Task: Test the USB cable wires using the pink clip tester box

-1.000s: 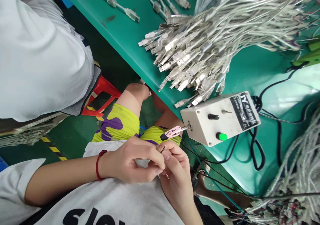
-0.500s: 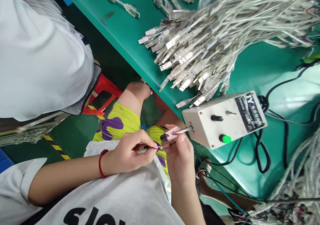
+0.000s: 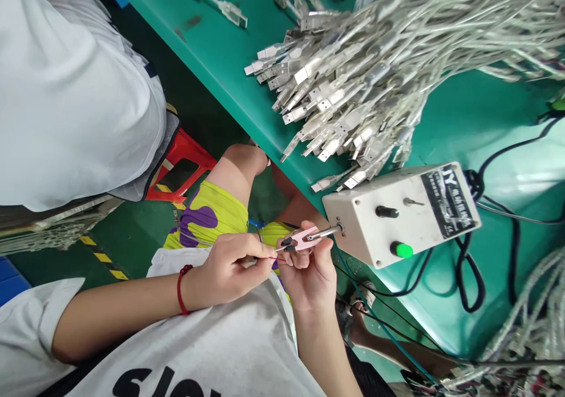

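Observation:
My left hand [image 3: 232, 266] is closed in a pinch on thin wires [image 3: 277, 258], one of them red. The wire ends reach toward the black-tipped jaws of a pink clip [image 3: 304, 239]. This clip sits on a metal shaft [image 3: 332, 230] that sticks out of a white control box [image 3: 375, 217]. My right hand [image 3: 311, 276] has its thumb and fingers around the clip, gripping it. A pale wire end lies at the jaw tips; whether the jaws pinch it, I cannot make out. The rest of the cable under my left hand is hidden.
A big bundle of clear USB cables [image 3: 335, 103] lies on the green table [image 3: 212, 67]. More cables [image 3: 529, 326] are at the lower right. Black cords [image 3: 474, 291] run from the box. A co-worker in white [image 3: 79, 103] sits at left on a red stool [image 3: 183, 156].
My right hand has shifted slightly left and its fingers have moved around the clip. The wire ends, formerly below the clip's jaws, are now at their tips. The view has shifted a little.

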`<action>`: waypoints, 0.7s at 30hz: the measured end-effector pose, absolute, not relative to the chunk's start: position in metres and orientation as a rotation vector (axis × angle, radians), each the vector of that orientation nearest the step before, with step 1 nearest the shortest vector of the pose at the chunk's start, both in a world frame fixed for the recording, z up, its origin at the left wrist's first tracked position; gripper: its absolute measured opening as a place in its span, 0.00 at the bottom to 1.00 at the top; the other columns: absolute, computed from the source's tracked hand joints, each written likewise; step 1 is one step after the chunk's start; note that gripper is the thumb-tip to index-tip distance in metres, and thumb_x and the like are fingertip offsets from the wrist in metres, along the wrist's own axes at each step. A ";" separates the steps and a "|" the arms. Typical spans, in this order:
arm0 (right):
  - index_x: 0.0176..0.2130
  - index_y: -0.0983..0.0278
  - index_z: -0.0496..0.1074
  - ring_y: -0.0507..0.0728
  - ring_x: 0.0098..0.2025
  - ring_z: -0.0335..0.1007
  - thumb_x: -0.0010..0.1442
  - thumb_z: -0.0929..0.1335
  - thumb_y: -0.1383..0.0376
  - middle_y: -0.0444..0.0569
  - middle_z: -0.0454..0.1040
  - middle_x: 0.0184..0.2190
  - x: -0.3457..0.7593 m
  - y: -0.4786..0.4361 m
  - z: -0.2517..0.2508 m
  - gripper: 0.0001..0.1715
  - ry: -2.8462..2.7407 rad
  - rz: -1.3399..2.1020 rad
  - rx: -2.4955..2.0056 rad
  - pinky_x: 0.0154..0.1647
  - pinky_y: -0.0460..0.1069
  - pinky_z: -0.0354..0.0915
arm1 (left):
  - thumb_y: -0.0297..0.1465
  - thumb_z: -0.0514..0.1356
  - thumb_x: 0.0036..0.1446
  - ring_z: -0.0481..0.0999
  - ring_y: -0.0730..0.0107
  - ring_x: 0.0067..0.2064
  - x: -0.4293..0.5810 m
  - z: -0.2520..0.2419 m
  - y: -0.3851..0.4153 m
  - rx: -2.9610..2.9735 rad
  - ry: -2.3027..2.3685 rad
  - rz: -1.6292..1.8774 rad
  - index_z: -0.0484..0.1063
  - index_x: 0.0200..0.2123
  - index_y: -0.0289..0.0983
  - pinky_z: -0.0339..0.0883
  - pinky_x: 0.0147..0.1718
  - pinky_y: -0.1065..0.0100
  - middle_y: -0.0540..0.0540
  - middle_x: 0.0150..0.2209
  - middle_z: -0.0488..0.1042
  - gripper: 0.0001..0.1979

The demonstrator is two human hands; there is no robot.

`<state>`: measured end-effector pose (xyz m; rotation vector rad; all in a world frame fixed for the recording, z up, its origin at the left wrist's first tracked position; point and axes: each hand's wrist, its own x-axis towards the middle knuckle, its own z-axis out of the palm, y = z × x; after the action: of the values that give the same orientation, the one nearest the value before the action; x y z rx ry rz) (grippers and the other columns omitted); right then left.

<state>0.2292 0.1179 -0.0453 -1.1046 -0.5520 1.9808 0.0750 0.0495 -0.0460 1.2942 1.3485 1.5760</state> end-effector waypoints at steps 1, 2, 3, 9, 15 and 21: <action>0.43 0.52 0.88 0.52 0.24 0.38 0.57 0.86 0.37 0.34 0.49 0.17 0.229 0.118 -0.046 0.27 -0.550 1.969 -1.120 0.25 0.45 0.55 | 0.26 0.68 0.74 0.63 0.79 0.21 0.075 -0.047 0.050 1.289 1.339 1.581 0.79 0.41 0.41 0.61 0.24 0.74 0.57 0.25 0.73 0.06; 0.43 0.52 0.88 0.52 0.24 0.39 0.57 0.86 0.37 0.34 0.49 0.17 0.229 0.117 -0.046 0.27 -0.548 1.965 -1.132 0.25 0.45 0.56 | 0.26 0.68 0.74 0.64 0.79 0.21 0.076 -0.048 0.051 1.288 1.328 1.588 0.79 0.42 0.42 0.61 0.24 0.74 0.57 0.25 0.73 0.06; 0.42 0.51 0.88 0.52 0.24 0.40 0.57 0.86 0.37 0.34 0.49 0.17 0.229 0.117 -0.046 0.27 -0.542 1.968 -1.137 0.26 0.45 0.57 | 0.26 0.68 0.74 0.64 0.79 0.21 0.076 -0.048 0.052 1.290 1.320 1.596 0.79 0.42 0.42 0.61 0.24 0.74 0.57 0.25 0.73 0.06; 0.42 0.50 0.90 0.52 0.24 0.43 0.56 0.86 0.38 0.35 0.50 0.16 0.231 0.117 -0.045 0.25 -0.487 2.015 -1.110 0.26 0.44 0.59 | 0.20 0.68 0.71 0.62 0.80 0.22 0.077 -0.050 0.056 1.320 1.297 1.569 0.77 0.43 0.41 0.60 0.24 0.75 0.59 0.25 0.70 0.10; 0.41 0.51 0.90 0.52 0.24 0.48 0.54 0.87 0.38 0.36 0.53 0.16 0.231 0.117 -0.043 0.27 -0.479 2.029 -1.112 0.28 0.44 0.61 | 0.21 0.68 0.72 0.62 0.81 0.22 0.079 -0.055 0.055 1.356 1.303 1.555 0.76 0.43 0.40 0.60 0.24 0.76 0.60 0.26 0.70 0.08; 0.40 0.58 0.88 0.50 0.21 0.50 0.63 0.81 0.32 0.38 0.61 0.16 0.239 0.115 -0.041 0.34 -0.832 1.894 -1.220 0.24 0.46 0.54 | 0.22 0.68 0.73 0.64 0.81 0.22 0.077 -0.053 0.055 1.355 1.325 1.531 0.75 0.41 0.40 0.61 0.23 0.77 0.58 0.26 0.73 0.08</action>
<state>0.2387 0.1145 -0.0408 -1.2196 -0.8323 1.8942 0.0769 0.0545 -0.0533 1.3551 1.3254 1.5307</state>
